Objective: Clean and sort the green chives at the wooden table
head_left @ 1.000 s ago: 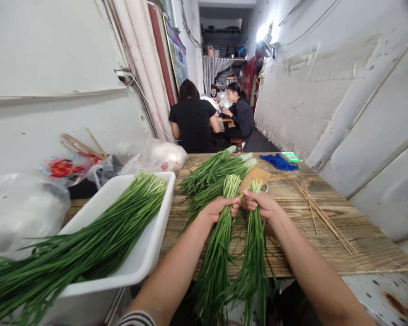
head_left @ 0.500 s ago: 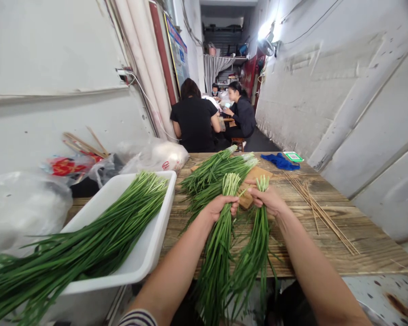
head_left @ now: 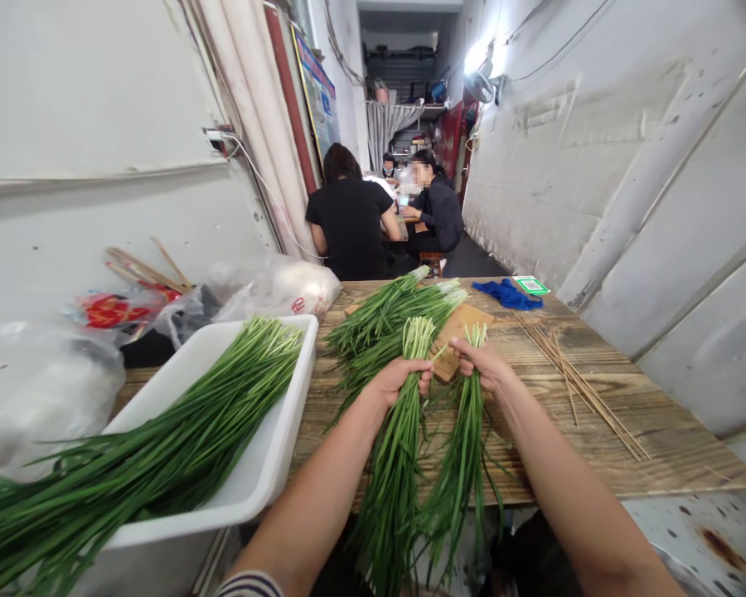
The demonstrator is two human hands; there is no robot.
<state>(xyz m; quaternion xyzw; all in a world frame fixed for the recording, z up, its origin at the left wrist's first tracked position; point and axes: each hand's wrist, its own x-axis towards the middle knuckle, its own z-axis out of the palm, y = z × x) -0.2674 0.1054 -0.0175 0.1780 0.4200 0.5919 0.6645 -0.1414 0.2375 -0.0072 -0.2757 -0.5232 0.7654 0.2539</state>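
My left hand (head_left: 403,380) is wrapped round a thick bunch of garlic chives (head_left: 398,464), pale stem ends up and green leaves hanging past the table's front edge. A thinner bunch of garlic chives (head_left: 467,431) hangs from my right hand (head_left: 480,363), which grips it just below the pale ends. My right thumb and forefinger point toward the left bunch, close to a single stalk sticking out between the hands. Behind them, more chive bunches (head_left: 385,319) with clear wrapping round their pale ends lie partly on a wooden board (head_left: 472,317).
A white tub (head_left: 273,464) heaped with long chives stands at the left. Plastic bags (head_left: 279,290) lie behind it. Thin sticks (head_left: 581,385), a blue cloth (head_left: 508,293) and a green card (head_left: 531,285) rest on the wooden table (head_left: 652,406). Several people sit beyond.
Both hands keep their bunches, with little movement. My right forefinger and thumb have shifted slightly beside the stray stalk. The whole view has moved a little.
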